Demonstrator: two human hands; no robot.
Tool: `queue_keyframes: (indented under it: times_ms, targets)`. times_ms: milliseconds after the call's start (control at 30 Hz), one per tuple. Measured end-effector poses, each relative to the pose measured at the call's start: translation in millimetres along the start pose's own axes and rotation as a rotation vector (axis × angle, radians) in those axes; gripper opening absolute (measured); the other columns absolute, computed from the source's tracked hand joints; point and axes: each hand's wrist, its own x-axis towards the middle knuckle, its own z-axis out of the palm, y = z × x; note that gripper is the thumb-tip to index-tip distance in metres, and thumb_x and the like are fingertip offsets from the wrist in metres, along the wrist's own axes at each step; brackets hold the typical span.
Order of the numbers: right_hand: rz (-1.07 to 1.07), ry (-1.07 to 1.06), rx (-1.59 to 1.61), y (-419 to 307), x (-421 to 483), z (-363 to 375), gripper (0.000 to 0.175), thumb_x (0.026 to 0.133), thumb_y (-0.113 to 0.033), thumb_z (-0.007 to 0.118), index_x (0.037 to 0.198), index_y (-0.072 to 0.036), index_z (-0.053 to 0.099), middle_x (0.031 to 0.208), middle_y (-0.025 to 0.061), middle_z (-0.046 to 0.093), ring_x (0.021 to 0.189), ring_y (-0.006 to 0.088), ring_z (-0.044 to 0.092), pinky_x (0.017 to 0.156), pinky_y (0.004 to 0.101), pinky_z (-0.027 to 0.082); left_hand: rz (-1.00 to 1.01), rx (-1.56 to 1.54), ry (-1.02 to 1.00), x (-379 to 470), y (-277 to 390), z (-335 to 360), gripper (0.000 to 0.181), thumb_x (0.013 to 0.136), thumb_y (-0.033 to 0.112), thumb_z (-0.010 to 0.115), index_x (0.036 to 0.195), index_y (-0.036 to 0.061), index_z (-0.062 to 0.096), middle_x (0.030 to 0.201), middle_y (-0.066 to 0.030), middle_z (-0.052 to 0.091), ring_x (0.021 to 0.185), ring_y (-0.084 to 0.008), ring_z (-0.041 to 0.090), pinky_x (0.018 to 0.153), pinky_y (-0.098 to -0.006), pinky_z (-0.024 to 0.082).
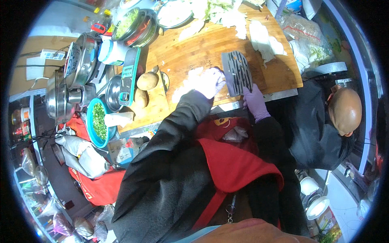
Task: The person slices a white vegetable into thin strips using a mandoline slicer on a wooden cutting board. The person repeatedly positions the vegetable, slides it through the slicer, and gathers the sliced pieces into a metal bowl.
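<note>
My right hand (254, 101), in a purple glove, is closed on the handle of a cleaver (237, 73) with a dark streaked blade, over the wooden cutting board (194, 45). Just left of the blade, my gloved left hand (212, 79) rests on a pile of pale cut food (185, 86); glare hides its fingertips and what the pile is. Two whole potatoes, one upper (147, 81) and one lower (140, 97), lie left of the pile. White leafy pieces (263, 39) lie at the board's right, and pale cabbage-like leaves (223, 13) at its far edge.
Metal bowls of shredded vegetables (127, 25), a plate of white food (173, 13) and a teal-edged grater or slicer (129, 76) stand at the left and back. A teal bowl of chopped greens (98, 121) sits nearer. A person in dark clothing (316, 124) is close on the right.
</note>
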Motion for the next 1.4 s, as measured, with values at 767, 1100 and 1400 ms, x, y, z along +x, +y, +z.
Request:
queue_keyframes:
  times_ms: [767, 1100, 1400]
  targets:
    - [0.143, -0.001, 0.076, -16, -49, -59, 0.022, 0.092, -0.022, 0.051, 0.099, -0.002, 0.049, 0.065, 0.0048, 0.052, 0.047, 0.013, 0.051, 0.045, 0.026, 0.044, 0.169, -0.515, 0.023, 34, -15, 40, 0.036, 0.07, 0.013, 0.072, 0.104, 0.0073, 0.062, 0.105, -0.0131, 0.061, 0.099, -0.0311, 0.058, 0.088, -0.0373, 0.047]
    - [0.174, -0.034, 0.111, -8, -61, -61, 0.022, 0.093, -0.018, 0.05, 0.11, -0.003, 0.05, 0.07, 0.002, 0.051, 0.053, 0.0088, 0.048, 0.047, 0.0231, 0.043, 0.071, -0.33, 0.037, 2, 0, 20, 0.031, 0.089, 0.028, 0.057, 0.117, 0.0165, 0.061, 0.111, -0.0102, 0.063, 0.105, -0.028, 0.057, 0.092, -0.0374, 0.044]
    - [0.133, -0.063, 0.124, -13, -75, -60, 0.018, 0.093, -0.02, 0.051, 0.102, -0.004, 0.049, 0.068, 0.0023, 0.051, 0.049, 0.0087, 0.048, 0.045, 0.0228, 0.042, -0.021, -0.364, -0.046, -1, 9, 29, 0.026, 0.089, 0.026, 0.056, 0.111, 0.015, 0.064, 0.1, -0.0099, 0.064, 0.097, -0.0286, 0.06, 0.085, -0.0396, 0.046]
